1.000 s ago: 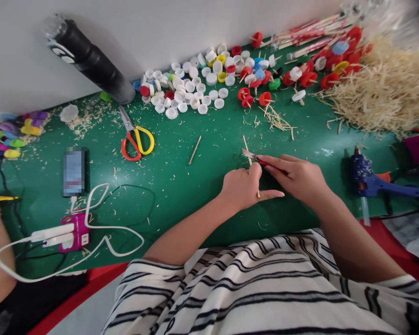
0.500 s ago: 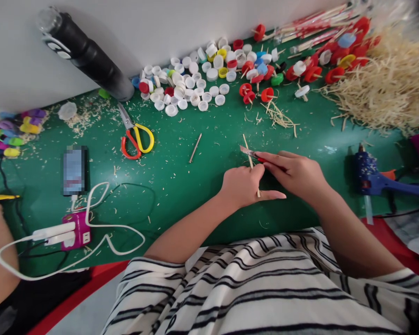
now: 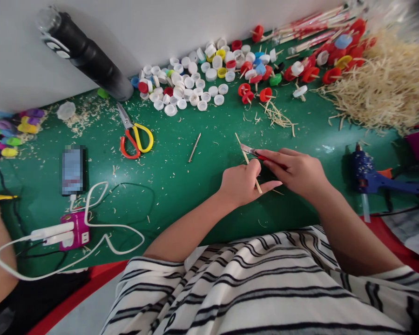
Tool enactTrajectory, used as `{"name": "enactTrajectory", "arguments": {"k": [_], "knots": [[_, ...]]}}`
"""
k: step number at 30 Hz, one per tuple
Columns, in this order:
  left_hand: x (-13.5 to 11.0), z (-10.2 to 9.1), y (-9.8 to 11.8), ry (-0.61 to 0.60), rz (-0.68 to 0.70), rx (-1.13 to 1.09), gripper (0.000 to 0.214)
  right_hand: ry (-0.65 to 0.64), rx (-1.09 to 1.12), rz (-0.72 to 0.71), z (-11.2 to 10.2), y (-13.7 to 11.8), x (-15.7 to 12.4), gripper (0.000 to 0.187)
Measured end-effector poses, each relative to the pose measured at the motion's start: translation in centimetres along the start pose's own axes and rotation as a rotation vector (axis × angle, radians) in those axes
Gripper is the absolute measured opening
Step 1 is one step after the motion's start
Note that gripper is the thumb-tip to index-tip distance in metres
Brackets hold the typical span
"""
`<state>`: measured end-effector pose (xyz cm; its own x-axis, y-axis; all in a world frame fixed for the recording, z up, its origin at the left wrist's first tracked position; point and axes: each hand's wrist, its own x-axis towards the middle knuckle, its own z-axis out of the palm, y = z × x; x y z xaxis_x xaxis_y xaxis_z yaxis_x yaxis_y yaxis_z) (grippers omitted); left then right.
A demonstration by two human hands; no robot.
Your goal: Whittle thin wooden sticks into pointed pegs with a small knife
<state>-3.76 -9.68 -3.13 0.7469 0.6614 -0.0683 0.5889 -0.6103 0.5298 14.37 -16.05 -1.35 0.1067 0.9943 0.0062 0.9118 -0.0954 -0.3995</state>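
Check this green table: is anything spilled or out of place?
Wood shavings litter the table, heaped at the far right and scattered around the left hand holding a skewer and the right hand holding a blade. A loose stick lies near the scissors.

I sit at green tabletop [image 3: 181,181]; it fills middle of frame, edge to edge. Red rim [image 3: 77,298] at lower left, seen again at lower right. Plain white wall [image 3: 195,23] across top, meeting table on slant. Light soft, even; faint shadow on wall, upper left.
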Motion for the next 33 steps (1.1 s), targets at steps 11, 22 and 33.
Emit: {"name": "enactTrajectory", "arguments": {"k": [11,22,33], "knots": [[0.2,0.4,0.0,-0.056,0.044,0.148,0.094,-0.099,-0.002,0.065,-0.1,0.4,1.4,0.044],[0.3,-0.1,0.6,-0.125,0.060,0.191,0.078,-0.103,-0.141,0.045,-1.1,-0.4,2.0,0.042],[-0.1,0.2,1.1,-0.066,0.109,0.286,0.037,-0.059,-0.138,0.050,-1.4,0.0,0.7,0.044]]}}
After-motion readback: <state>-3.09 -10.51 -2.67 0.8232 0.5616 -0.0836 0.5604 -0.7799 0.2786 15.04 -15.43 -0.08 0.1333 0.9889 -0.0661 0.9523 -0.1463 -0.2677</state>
